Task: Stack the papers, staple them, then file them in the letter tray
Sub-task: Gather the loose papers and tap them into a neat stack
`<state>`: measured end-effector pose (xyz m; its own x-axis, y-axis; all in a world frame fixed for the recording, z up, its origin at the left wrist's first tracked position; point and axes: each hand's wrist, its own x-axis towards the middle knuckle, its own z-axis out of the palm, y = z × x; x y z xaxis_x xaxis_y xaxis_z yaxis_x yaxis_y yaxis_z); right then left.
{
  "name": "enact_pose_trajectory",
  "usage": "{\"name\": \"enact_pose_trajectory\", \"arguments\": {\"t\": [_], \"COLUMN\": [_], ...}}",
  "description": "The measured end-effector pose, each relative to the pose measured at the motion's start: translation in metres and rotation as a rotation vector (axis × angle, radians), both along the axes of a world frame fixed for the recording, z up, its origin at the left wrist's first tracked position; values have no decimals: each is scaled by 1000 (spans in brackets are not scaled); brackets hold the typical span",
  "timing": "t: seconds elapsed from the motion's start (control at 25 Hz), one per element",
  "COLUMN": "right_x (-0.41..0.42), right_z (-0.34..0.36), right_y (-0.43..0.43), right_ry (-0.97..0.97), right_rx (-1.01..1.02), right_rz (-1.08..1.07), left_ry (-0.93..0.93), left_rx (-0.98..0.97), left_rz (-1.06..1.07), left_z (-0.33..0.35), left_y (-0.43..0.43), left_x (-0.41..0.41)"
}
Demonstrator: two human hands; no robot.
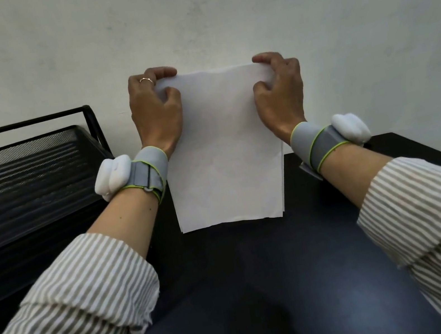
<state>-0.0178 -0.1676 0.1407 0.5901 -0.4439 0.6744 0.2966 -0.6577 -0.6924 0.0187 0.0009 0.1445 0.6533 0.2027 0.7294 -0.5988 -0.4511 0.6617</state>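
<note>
A stack of white papers [223,148] stands upright on its bottom edge on the black table [404,146], blank side toward me. My left hand [155,110] grips the stack's top left corner, and my right hand [281,91] grips its top right corner. A second sheet's edge peeks out along the right side of the stack. The black mesh letter tray [17,173] sits to the left on the table. No stapler is visible.
A plain white wall [186,11] rises directly behind the table. My striped sleeves and grey wristbands with white devices frame the papers. A small white piece [309,170] shows under my right wrist. My legs in dark trousers are below the table edge.
</note>
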Motion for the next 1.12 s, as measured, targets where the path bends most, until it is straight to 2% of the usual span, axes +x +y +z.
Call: {"name": "enact_pose_trajectory", "arguments": {"t": [0.2, 0.36, 0.56, 0.8, 1.12], "right_x": [-2, -3, -9, -6, -3], "right_z": [-3, -17, -37, -66, -73], "right_y": [0, 3, 3, 3, 8], "right_ry": [-13, 10, 138, 245, 252], "right_rx": [62, 262, 486, 602, 662], "right_rz": [27, 92, 102, 127, 185], "left_ry": [9, 148, 260, 371, 402], "left_rx": [-108, -260, -332, -384, -396], "left_rz": [-50, -75, -66, -54, -54], "left_z": [-9, -25, -51, -83, -87], "left_y": [3, 0, -2, -7, -7], "left_x": [-1, -3, -5, -12, -17]}}
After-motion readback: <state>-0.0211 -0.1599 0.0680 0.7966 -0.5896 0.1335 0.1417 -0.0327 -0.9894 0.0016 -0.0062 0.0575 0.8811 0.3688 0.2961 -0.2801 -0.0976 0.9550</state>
